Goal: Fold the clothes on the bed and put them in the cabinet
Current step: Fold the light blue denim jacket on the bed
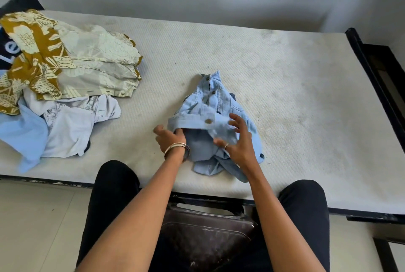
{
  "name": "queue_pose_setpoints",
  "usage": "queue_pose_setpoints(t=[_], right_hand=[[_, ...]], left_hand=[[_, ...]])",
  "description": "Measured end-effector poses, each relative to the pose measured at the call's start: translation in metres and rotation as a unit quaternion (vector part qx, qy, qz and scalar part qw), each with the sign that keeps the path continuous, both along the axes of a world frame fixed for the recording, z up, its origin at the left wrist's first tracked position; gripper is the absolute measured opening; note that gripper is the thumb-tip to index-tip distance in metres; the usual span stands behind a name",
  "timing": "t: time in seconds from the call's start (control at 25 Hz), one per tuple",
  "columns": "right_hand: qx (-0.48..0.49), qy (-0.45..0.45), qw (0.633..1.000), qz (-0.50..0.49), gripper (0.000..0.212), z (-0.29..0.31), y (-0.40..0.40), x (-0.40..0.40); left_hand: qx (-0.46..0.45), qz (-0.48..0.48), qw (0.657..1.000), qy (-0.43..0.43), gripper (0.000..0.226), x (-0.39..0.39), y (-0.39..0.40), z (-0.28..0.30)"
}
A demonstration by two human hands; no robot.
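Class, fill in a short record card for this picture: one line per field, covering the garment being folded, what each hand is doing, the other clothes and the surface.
garment in work: light blue denim jacket, bunched, partly folded, buttons showing
left hand: grips the jacket's left edge; bangles on the wrist
right hand: fingers spread over the jacket
other clothes: unfolded pile at the left, mustard floral print on top
surface: white mattress on a dark frame

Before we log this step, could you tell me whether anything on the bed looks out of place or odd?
Nothing damaged. The denim jacket lies bunched, not yet flat, and the clothes pile at the left is a loose, unfolded heap. The mattress shows grey smudges.
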State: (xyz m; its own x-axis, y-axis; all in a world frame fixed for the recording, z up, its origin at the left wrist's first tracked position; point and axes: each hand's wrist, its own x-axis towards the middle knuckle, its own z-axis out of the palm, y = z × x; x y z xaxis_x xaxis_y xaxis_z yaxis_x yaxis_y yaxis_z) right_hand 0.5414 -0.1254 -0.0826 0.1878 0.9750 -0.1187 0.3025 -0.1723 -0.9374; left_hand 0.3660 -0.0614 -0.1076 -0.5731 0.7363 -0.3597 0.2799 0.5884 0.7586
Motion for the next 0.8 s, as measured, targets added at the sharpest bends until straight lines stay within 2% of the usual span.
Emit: queue_pose_setpoints(t=[0.04,0.08,0.12,0.16,0.2,0.28,0.36,0.44,0.52,0.6,0.68,0.72,0.8], right_hand=[[-0.067,-0.154,0.986,0.019,0.096,-0.016,-0.005,0.006],[-0.137,-0.273,0.952,0.029,0.107,-0.030,-0.011,0.008],[-0.181,-0.352,0.918,0.031,0.108,-0.043,-0.019,0.007],[-0.196,-0.394,0.898,0.021,0.100,-0.053,-0.025,0.006],[-0.190,-0.410,0.892,0.000,0.086,-0.058,-0.026,0.006],[-0.146,-0.386,0.909,-0.060,0.058,-0.054,-0.017,0.008],[-0.091,-0.329,0.931,-0.133,0.046,-0.033,0.002,0.015],[-0.086,-0.291,0.931,-0.201,0.038,-0.002,0.029,0.027],[-0.132,-0.257,0.924,-0.250,0.031,0.029,0.060,0.042],[-0.143,-0.137,0.939,-0.280,0.031,0.064,0.102,0.057],[-0.055,-0.003,0.954,-0.294,0.030,0.110,0.146,0.066],[0.011,0.028,0.950,-0.309,0.027,0.138,0.165,0.068],[0.127,0.022,0.930,-0.345,0.025,0.186,0.187,0.076]], left_hand=[[-0.032,0.013,0.998,-0.054,0.048,-0.007,0.006,-0.005],[-0.056,-0.010,0.996,-0.074,0.047,-0.013,0.007,-0.009],[-0.070,-0.030,0.993,-0.089,0.049,-0.018,0.006,-0.014],[-0.070,-0.029,0.991,-0.113,0.056,-0.020,0.003,-0.020],[-0.058,-0.004,0.986,-0.154,0.066,-0.021,0.001,-0.026],[-0.015,0.043,0.972,-0.229,0.083,-0.023,0.005,-0.034],[0.003,0.067,0.962,-0.265,0.086,-0.026,0.017,-0.032],[0.004,0.120,0.959,-0.257,0.063,-0.026,0.034,-0.027],[0.043,0.163,0.946,-0.275,0.032,-0.017,0.058,-0.007],[0.098,0.120,0.955,-0.253,0.022,-0.007,0.092,0.032],[0.162,0.038,0.977,-0.130,0.022,-0.001,0.131,0.090],[0.196,0.014,0.980,-0.034,0.024,-0.001,0.148,0.121],[0.309,0.000,0.938,0.160,0.023,-0.007,0.170,0.173]])
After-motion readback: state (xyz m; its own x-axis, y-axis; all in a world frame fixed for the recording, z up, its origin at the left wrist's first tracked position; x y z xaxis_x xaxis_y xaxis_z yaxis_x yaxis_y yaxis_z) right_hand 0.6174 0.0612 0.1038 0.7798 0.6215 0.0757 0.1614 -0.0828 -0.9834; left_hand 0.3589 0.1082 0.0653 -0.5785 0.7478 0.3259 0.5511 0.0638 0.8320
